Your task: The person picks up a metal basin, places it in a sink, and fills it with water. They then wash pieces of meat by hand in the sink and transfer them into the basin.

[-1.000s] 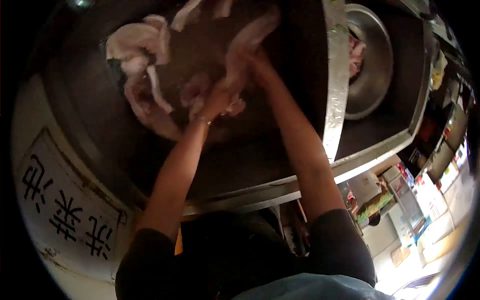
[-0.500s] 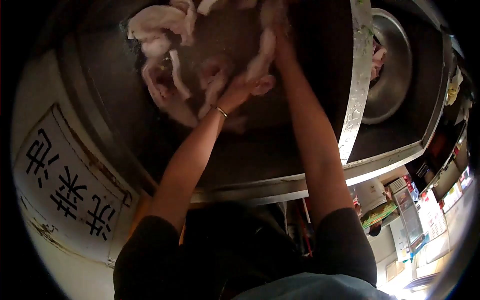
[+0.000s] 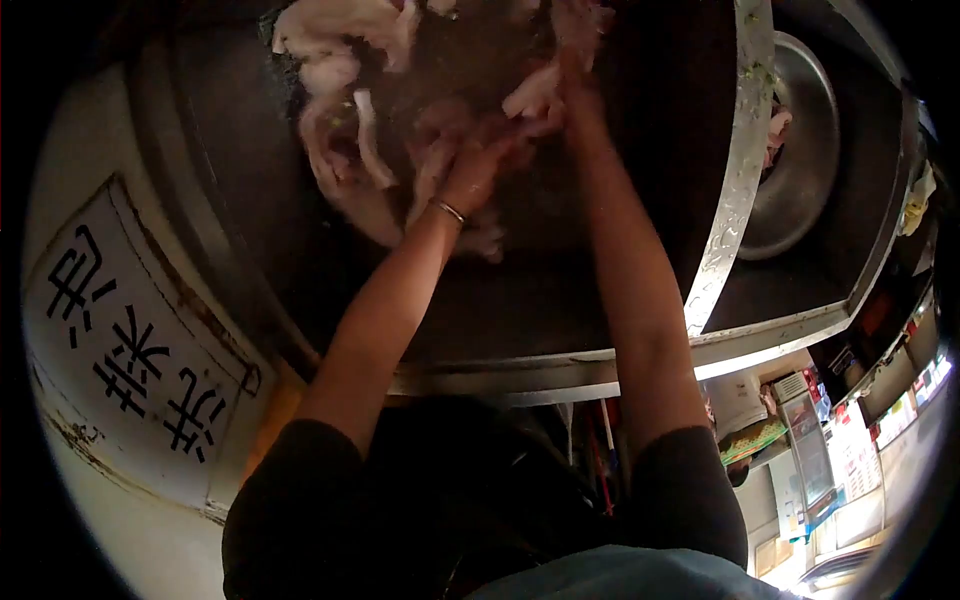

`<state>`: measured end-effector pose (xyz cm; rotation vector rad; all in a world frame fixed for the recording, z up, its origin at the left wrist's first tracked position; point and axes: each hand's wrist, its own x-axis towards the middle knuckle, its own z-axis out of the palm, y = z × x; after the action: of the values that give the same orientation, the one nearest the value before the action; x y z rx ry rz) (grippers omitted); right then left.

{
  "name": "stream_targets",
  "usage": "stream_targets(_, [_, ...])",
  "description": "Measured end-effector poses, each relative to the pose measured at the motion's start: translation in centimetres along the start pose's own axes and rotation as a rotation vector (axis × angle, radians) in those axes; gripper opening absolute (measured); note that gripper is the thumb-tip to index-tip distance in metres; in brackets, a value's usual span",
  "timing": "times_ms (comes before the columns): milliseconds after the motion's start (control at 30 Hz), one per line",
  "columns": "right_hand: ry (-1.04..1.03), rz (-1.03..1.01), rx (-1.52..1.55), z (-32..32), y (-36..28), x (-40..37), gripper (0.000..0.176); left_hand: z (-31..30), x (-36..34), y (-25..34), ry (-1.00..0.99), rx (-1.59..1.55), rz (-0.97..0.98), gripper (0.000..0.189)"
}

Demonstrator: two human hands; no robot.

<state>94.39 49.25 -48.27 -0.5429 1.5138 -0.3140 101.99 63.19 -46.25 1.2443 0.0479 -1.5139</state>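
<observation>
Long pale strips of raw meat (image 3: 330, 30) lie in murky water in a dark metal sink (image 3: 480, 340). My left hand (image 3: 478, 172), with a bangle at its wrist, is closed on one end of a pale meat strip (image 3: 540, 95). Beside the same strip, farther in, my right hand (image 3: 582, 90) appears closed around its upper part; the fingers are dim and blurred. Another loose piece of meat (image 3: 370, 140) rests left of my left hand, and one more shows beneath that wrist.
A wet metal divider (image 3: 735, 190) separates a second basin on the right. There, a round steel bowl (image 3: 800, 215) holds some meat pieces. A white sign with dark characters (image 3: 130, 340) is on the left side. The sink's front rim (image 3: 510, 380) runs close to my body.
The meat strip between my hands has gone from stretched out to bunched up and shorter. My left hand has shifted slightly upward. The whole view has moved a little.
</observation>
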Motion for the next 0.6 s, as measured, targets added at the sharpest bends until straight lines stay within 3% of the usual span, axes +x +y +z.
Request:
stream_targets(67, [-0.486, -0.322, 0.037, -0.6, 0.9, 0.1, 0.034, 1.4, 0.1, 2.1, 0.027, -0.148, -0.063, 0.029])
stream_targets(133, [-0.432, -0.437, -0.104, -0.5, 3.4, -0.3, 0.034, 2.1, 0.3, 3.1, 0.052, -0.303, -0.124, 0.028])
stream_targets(167, [-0.366, -0.552, -0.240, -0.6, 4.3, -0.2, 0.034, 2.3, 0.6, 3.3, 0.064, -0.134, -0.099, 0.026])
stream_targets(200, [-0.369, -0.551, -0.244, -0.7, 4.5, -0.1, 0.034, 2.4, 0.9, 3.1, 0.077, 0.036, -0.077, 0.025])
stream_targets(300, [-0.373, -0.559, -0.465, -1.3, 4.2, 0.2, 0.038, 2.4, 2.0, 1.7, 0.086, -0.003, 0.067, 0.024])
stream_targets(367, [-0.171, -0.297, -0.515, -0.9, 2.6, -0.5, 0.041, 3.5, 1.7, 2.0, 0.098, -0.014, 0.101, 0.024])
stream_targets(400, [-0.174, -0.294, -0.514, -0.6, 2.1, -0.9, 0.041, 3.1, 2.0, 1.4, 0.105, -0.021, 0.117, 0.024])
stream_targets(433, [-0.163, -0.247, -0.253, -0.5, 1.6, -1.3, 0.043, 2.7, 2.4, 0.7, 0.111, -0.028, 0.132, 0.024])
stream_targets(467, [-0.148, -0.199, 0.007, -0.5, 1.3, -1.6, 0.045, 1.1, 4.0, -1.6, 0.082, 0.143, 0.294, 0.024])
stream_targets(533, [-0.241, -0.220, -0.104, -0.4, 2.0, -1.1, 0.042, 1.3, 3.8, -0.5, 0.050, 0.311, 0.458, 0.024])
stream_targets(567, [-0.336, -0.239, -0.215, -0.4, 2.4, -0.8, 0.039, 1.4, 3.0, 0.6, 0.083, 0.317, 0.098, 0.026])
stream_targets(600, [-0.336, -0.240, -0.216, -0.1, 1.9, -1.5, 0.039, 1.5, 2.4, 0.8, 0.099, 0.318, -0.083, 0.026])
